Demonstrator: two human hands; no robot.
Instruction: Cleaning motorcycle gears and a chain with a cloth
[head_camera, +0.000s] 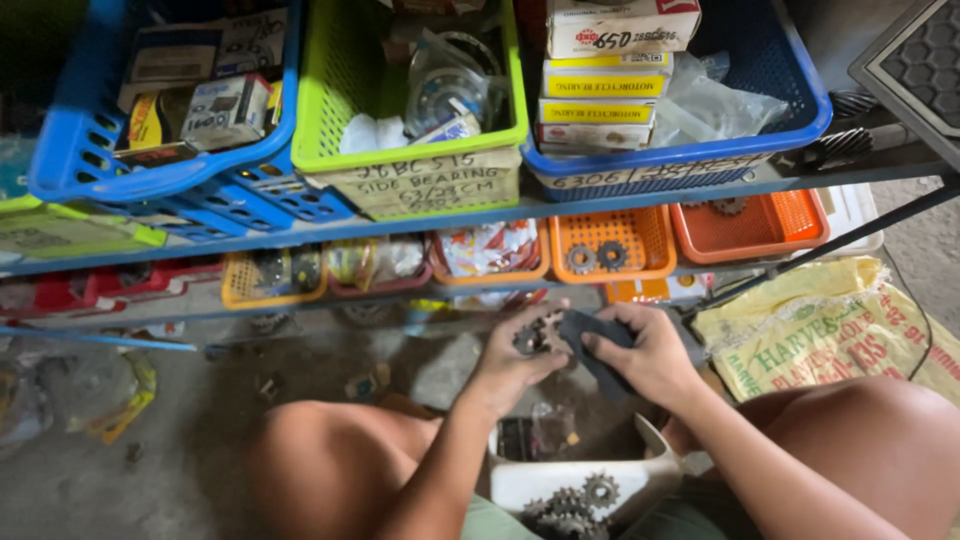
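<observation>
Left hand (515, 355) grips small sprocket (531, 338) steady while right hand (645, 355), closed on dark cloth (590, 345), wipes against it.

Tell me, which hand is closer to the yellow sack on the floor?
Right. The right hand, gripping a dark cloth, sits just beside the yellow sack; the left hand is farther away.

Plastic baskets crowd a metal shelf rack (640, 200): a blue basket (150, 170) of boxed parts, a green basket (410, 150) with a handwritten card label, and another blue basket (770, 110) stacked with yellow and white cartons (605, 85). Below, orange trays (612, 245) hold small gears beside a yellow printed sack (830, 325). A white tub (560, 480) of sprockets sits nearest the camera.
</observation>
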